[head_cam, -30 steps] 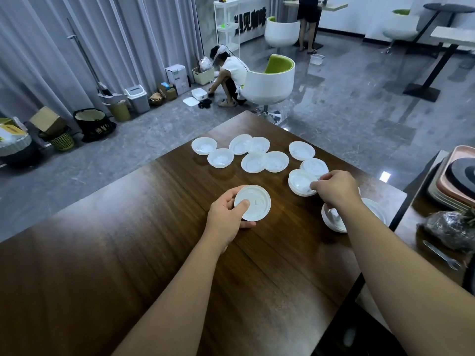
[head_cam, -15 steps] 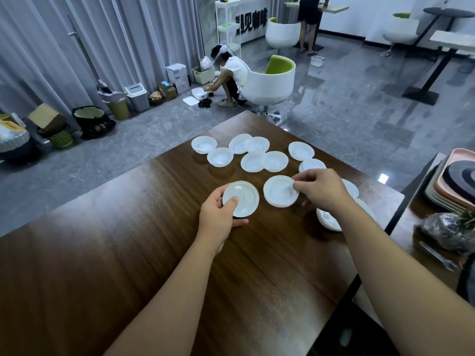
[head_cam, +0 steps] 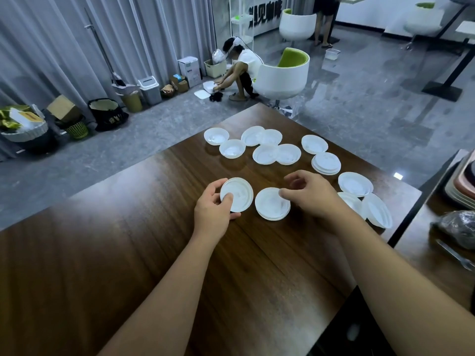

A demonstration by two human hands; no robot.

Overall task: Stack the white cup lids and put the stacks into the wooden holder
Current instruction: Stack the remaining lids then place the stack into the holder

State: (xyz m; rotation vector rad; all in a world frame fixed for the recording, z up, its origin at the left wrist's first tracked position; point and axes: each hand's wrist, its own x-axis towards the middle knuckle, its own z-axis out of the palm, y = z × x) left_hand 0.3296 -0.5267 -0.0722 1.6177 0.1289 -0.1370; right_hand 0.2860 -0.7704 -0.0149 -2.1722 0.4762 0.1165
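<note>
Head view shows a big brown table (head_cam: 128, 253). Many white lids (head_cam: 277, 150) lie on its far part. The left hand (head_cam: 212, 209) grips one lid (head_cam: 237, 194) by its edge. The right hand (head_cam: 312, 195) pinches a small stack of lids (head_cam: 271, 205) resting on the table.

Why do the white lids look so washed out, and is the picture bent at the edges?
Head view: overhead light glares off the glossy table and bleaches the lids, so the lid in the left hand and the stack at the right hand lose detail. The wide lens bows the curtains and forearms; the floor mirrors the white chair.
</note>
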